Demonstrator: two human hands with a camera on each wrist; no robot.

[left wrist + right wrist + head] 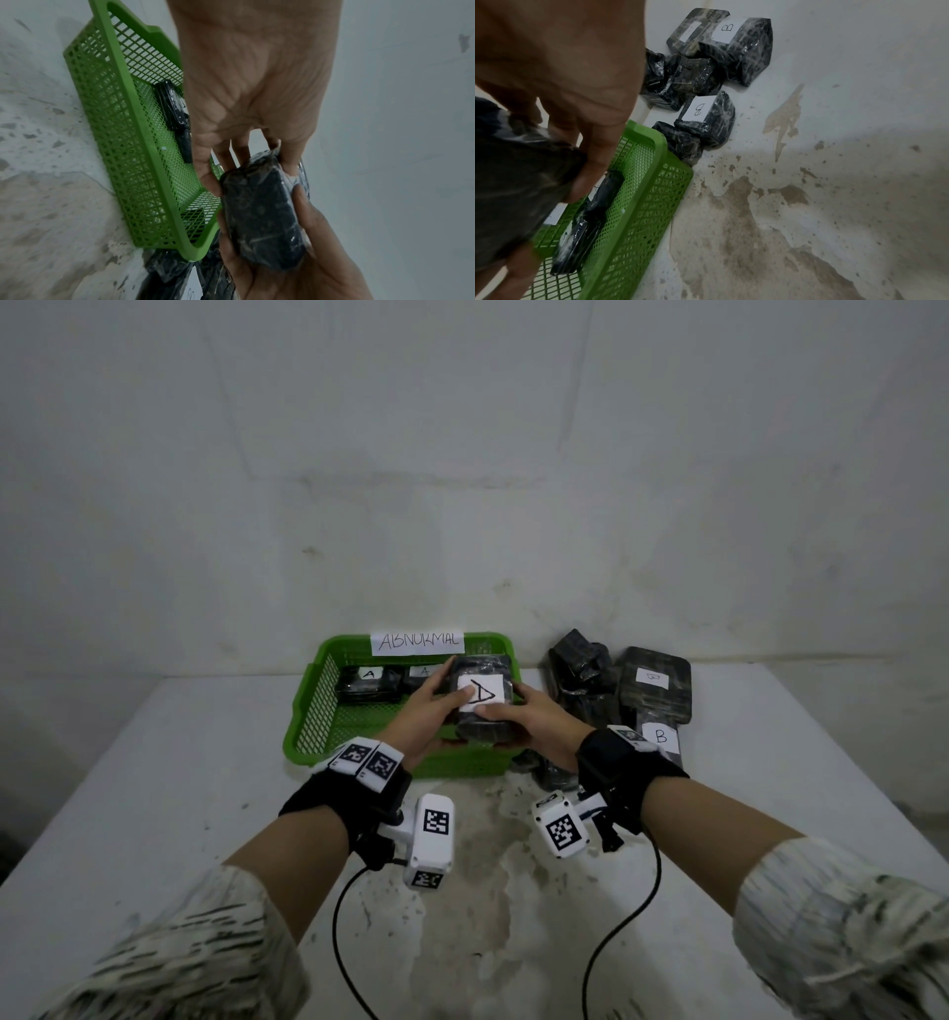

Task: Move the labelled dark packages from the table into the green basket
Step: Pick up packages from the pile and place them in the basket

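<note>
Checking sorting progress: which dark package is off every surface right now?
The A-labelled package, gripped by both hands above the green basket; the others lie in it or on the table.

Basket (303, 737) sits on table (154, 788); package pile (616, 690) lies right of it.

A pale grey wall (462, 454) fills the upper half of the head view, from nine o'clock across to three. Faint straight seams cross it, and small dark marks sit near its middle. Below it, a white table (154, 788) spreads toward six o'clock, its far edge touching the wall. The tabletop's coating is chipped, and a brown worn patch (508, 855) runs down the centre toward six o'clock. The light is dim and even.
</note>
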